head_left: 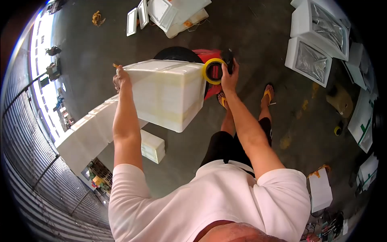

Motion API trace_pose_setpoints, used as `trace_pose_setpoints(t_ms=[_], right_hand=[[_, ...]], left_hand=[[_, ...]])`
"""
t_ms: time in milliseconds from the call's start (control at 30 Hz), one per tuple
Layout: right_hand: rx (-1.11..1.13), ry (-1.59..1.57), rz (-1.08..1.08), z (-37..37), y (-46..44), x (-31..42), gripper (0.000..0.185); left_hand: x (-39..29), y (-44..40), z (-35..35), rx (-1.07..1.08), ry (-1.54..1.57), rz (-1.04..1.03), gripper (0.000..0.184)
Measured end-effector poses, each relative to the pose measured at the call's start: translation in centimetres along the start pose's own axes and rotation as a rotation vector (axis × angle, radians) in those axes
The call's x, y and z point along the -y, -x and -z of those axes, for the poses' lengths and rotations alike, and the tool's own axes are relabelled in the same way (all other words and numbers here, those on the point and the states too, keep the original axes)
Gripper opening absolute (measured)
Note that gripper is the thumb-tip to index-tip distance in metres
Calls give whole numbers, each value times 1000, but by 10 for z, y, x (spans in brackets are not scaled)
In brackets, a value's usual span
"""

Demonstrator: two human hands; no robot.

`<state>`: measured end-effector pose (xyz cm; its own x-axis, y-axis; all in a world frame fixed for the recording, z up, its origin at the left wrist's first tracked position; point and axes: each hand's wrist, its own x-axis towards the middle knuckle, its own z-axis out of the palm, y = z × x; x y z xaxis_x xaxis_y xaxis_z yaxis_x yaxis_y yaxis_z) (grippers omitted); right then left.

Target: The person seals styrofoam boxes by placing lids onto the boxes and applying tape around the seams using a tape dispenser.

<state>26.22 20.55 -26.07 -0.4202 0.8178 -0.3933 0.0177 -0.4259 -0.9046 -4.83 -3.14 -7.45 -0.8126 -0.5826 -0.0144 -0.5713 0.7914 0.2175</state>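
Observation:
A white foam box (pixel 161 94) with strips of tape across it sits tilted in view in front of me, on or against a red and black support (pixel 179 53). My left hand (pixel 121 79) is closed at the box's far left edge. A small orange-tipped thing shows above its fingers, too small to name. My right hand (pixel 230 76) grips a black tape dispenser (pixel 230 59). The yellow tape roll (pixel 205 71) on it is right against the box's right end. The dispenser partly hides the red surface behind it.
White foam boxes (pixel 90 133) stand in a row at left, with a smaller one (pixel 152 146) nearer me. Foam lids (pixel 161 14) lie at the top. Foil-lined boxes (pixel 310 60) are stacked at right, near a yellowish jug (pixel 339 101) and another tape roll (pixel 337 130).

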Motion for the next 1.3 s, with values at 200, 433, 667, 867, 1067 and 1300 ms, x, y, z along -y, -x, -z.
trace_pose_setpoints(t_ms=[200, 433, 667, 867, 1067, 1300], right_hand=[[224, 121, -149, 44, 38, 38, 56], [1051, 162, -333, 0, -76, 172, 46], [1696, 816, -100, -48, -98, 181, 50], [1248, 358, -129, 45, 16, 141, 57], [1013, 35, -77, -77, -27, 104, 47], [1322, 252, -4, -85, -54, 107, 56]], left_hand=[[3, 44, 1, -205, 201, -743, 75], [54, 206, 50, 424, -32, -1595, 116], [42, 207, 47, 362, 8, -1504, 108], [-25, 162, -2, -43, 141, -831, 100], [28, 116, 29, 32, 34, -1270, 104], [71, 156, 41, 238, -129, -1305, 88]])
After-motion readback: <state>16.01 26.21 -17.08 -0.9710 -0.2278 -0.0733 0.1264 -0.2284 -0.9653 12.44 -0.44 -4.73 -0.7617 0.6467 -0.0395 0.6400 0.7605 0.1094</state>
